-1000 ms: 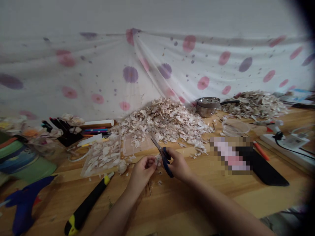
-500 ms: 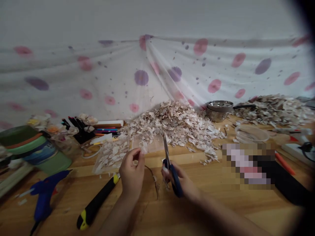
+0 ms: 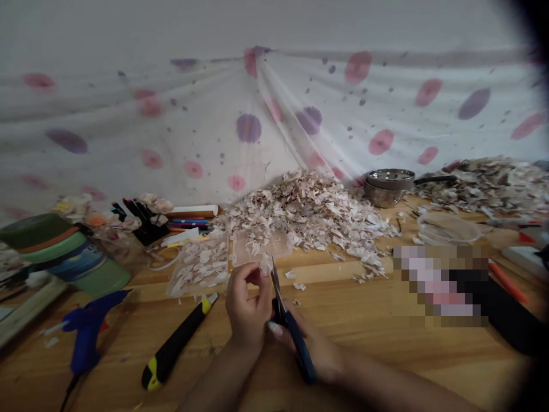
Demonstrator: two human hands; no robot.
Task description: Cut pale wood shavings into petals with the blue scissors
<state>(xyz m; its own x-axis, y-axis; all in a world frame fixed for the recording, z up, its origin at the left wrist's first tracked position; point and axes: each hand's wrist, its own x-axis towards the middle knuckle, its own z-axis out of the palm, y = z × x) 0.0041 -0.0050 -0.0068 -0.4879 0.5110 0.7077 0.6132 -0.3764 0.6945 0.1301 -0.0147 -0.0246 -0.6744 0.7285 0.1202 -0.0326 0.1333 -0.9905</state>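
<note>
Wooden table (image 3: 364, 326) under left hand (image 3: 246, 306), pale flake (image 3: 266, 265) pinched at its fingertips (image 3: 265, 284), scissors (image 3: 297, 339) alongside, clasped in right hand (image 3: 318, 348).

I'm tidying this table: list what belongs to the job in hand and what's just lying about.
In the job, seemingly:
scissors, in the right hand
small pale piece, pinched in the left hand
pile of pale flakes, probably

Lying about, apparently:
blue glue gun
black-and-yellow knife
green container

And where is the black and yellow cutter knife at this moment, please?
In the head view, the cutter knife lies on the table at lower left, between the blue glue gun and the left hand.
</note>
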